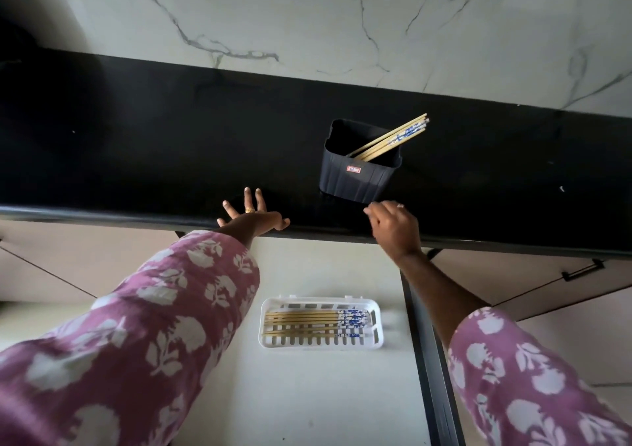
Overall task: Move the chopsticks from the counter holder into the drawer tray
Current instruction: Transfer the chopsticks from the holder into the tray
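A black rectangular holder (pixel 355 179) stands on the black counter (pixel 154 144). Several wooden chopsticks with blue-and-white ends (pixel 393 137) lean in it toward the upper right. Below, a white slotted tray (pixel 374 322) sits in the open drawer (pixel 307 394) and holds several more chopsticks (pixel 307 324) lying side by side. My left hand (pixel 251 214) rests flat on the counter's front edge, fingers spread. Just below and to the right of the holder, my right hand (pixel 393 226) hovers with loosely curled fingers and holds nothing.
A marble-patterned wall (pixel 342 18) rises behind the counter. The drawer's dark right rail (pixel 427 360) runs down beside the tray. A cabinet front with a black handle (pixel 581 271) lies at the right.
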Available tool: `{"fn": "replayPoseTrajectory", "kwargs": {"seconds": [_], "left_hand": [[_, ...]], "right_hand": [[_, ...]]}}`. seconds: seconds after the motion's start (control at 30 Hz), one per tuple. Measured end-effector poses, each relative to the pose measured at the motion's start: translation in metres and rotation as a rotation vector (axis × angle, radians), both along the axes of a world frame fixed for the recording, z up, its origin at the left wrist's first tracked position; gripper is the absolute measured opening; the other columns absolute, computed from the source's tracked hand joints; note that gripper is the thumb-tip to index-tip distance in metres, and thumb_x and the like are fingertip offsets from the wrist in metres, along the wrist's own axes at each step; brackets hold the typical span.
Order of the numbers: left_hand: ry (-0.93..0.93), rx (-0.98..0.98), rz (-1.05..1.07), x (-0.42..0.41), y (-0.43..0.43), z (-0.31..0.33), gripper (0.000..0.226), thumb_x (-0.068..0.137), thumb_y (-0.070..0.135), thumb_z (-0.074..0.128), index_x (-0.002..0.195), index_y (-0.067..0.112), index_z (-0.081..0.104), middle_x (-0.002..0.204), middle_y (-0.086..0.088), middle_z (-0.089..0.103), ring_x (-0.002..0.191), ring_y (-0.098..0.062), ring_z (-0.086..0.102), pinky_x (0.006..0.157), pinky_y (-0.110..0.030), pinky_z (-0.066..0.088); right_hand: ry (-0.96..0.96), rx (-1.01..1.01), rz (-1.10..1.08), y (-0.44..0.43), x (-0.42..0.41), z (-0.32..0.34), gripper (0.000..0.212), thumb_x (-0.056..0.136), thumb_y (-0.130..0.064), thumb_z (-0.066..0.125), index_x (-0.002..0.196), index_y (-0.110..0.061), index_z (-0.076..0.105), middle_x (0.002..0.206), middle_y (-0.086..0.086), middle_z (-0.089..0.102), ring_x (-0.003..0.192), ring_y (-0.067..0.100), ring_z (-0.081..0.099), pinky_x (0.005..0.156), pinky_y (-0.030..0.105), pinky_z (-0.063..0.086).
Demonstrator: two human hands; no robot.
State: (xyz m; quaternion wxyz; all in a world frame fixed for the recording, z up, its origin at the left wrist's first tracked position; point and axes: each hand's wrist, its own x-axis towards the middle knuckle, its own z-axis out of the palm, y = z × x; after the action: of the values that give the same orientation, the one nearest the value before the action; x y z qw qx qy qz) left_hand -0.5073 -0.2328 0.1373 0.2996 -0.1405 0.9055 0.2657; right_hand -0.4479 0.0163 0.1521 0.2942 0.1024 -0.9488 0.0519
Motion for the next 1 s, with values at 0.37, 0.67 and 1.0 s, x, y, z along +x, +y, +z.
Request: {"fn": "replayPoseTrajectory", "kwargs": {"seconds": [0.37,0.67,1.0], "left_hand": [[-0.062,0.048,0.100,-0.011,0.010,-0.001,0.071,0.090,0.066,0.024,0.149,0.026,0.019,0.157,0.004,0.018,0.141,-0.048,-0.006,0.110,-0.059,-0.004],[0.038,-0.028,-0.014,-0.017,0.005,-0.015,0.078,0.086,0.066,0.038,0.149,0.036,0.002,0.159,0.005,-0.006,0.142,-0.039,-0.016,0.108,-0.063,-0.006],[0.092,-0.069,-0.050,-0.015,-0.004,-0.018,0.082,0.086,0.063,0.042,0.148,0.037,-0.004,0.158,0.004,-0.013,0.142,-0.036,-0.019,0.107,-0.065,-0.009]], "right_hand": [[-0.056,-0.831,-0.554,0.025,-0.087,0.074,0.024,0.089,-0.019,0.061,0.102,0.000,0.068,0.102,0.018,0.071,0.094,0.029,0.066,0.072,0.024,0.042],[-0.200,-1.557,-0.657,0.042,-0.121,0.068,0.048,0.070,-0.026,0.082,0.107,0.001,0.065,0.115,0.015,0.067,0.103,0.025,0.064,0.081,0.022,0.049],[-0.138,-1.562,-0.586,0.032,-0.130,0.068,0.031,0.078,-0.014,0.073,0.106,0.000,0.069,0.100,0.018,0.072,0.079,0.017,0.063,0.077,0.027,0.055]]}}
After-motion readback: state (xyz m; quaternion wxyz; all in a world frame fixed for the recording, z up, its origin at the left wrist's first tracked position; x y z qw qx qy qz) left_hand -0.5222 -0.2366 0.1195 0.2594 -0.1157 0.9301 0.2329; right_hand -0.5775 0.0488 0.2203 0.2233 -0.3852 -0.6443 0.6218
